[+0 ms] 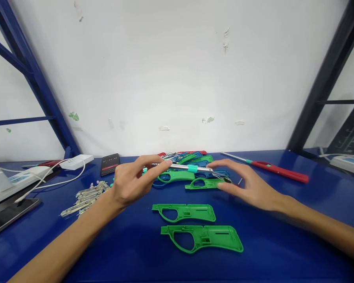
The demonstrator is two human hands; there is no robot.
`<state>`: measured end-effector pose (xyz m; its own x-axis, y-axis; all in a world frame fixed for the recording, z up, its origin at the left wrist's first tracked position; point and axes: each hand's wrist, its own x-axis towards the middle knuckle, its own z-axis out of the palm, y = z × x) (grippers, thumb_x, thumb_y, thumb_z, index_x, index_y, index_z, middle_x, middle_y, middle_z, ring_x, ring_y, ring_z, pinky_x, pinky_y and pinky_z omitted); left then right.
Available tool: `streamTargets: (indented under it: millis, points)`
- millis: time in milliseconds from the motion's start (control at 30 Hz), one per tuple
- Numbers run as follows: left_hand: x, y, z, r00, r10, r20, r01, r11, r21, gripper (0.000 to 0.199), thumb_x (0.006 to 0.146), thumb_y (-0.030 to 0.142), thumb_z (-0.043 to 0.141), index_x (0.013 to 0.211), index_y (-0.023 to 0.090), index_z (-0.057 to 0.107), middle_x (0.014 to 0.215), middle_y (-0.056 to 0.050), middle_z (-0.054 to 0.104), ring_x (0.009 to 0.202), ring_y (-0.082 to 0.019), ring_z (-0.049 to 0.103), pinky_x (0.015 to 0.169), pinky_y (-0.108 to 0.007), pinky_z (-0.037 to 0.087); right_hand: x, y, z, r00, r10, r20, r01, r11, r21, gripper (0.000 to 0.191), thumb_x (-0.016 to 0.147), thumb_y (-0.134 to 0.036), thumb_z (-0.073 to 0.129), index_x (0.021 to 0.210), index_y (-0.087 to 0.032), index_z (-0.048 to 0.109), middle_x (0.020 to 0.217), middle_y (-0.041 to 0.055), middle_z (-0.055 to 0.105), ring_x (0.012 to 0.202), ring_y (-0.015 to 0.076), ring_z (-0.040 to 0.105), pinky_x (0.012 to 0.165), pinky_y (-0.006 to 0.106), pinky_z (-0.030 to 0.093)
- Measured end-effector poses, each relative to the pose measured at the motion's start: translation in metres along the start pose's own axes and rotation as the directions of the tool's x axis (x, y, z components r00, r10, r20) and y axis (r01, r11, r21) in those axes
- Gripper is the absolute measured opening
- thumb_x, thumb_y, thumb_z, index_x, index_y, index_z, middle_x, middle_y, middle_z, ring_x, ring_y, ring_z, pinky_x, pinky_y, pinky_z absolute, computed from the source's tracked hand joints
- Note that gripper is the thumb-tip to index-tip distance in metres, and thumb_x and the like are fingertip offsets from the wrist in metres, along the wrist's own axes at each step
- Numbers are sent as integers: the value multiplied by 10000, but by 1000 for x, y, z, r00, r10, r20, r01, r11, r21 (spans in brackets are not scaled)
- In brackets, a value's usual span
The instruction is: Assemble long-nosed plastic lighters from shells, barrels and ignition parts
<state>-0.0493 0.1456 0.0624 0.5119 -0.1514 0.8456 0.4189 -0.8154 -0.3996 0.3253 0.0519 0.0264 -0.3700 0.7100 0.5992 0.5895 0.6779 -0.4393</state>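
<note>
On the tabletop (pixel 283 243), two handle shells (pixel 184 212) lay nearest, a heap of shells (pixel 191 159) behind them, metal strips (pixel 84 196) to the left, a finished lighter (pixel 279 171) to the right.

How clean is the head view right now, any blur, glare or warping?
Head view: even light, soft shadows under the left hand and right hand; right hand slightly motion-blurred; faint sheen on the metal tube; shelf posts splay outward from wide-angle distortion.

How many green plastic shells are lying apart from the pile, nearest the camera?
2: one green shell lies in front of the hands, a larger green shell just nearer the camera. More green ones sit in the pile, partly hidden.
</note>
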Motion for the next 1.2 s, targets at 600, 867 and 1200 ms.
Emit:
streamTargets:
  millis: [600,867,1200]
  points:
    - [4,16,18,993,119,23,-119,993,-7,243,1148,52,635,1259,239,743,1095,-23,878,684,-103,770,543,-210,554,-2,3,3,951,-308,14,294,890,-349,301,1141,-417,794,1371,-224,776,1368,93,804,1135,247,802,1003,483,708]
    - [0,16,24,990,79,121,-75,997,-35,113,1185,137,702,1282,157,755,1118,-43,822,844,-161,804,667,-244,662,-3,1,3,947,-321,12,298,865,-403,266,1143,-403,793,1340,-223,784,1333,84,813,1106,237,803,988,469,710]
    - [-8,6,23,987,55,152,-44,996,-80,185,1163,246,797,1322,160,760,1155,-47,801,901,-178,801,733,-290,706,-3,1,1,938,-346,-4,310,848,-430,254,1142,-393,795,1329,-220,785,1313,79,815,1090,232,803,978,463,711]
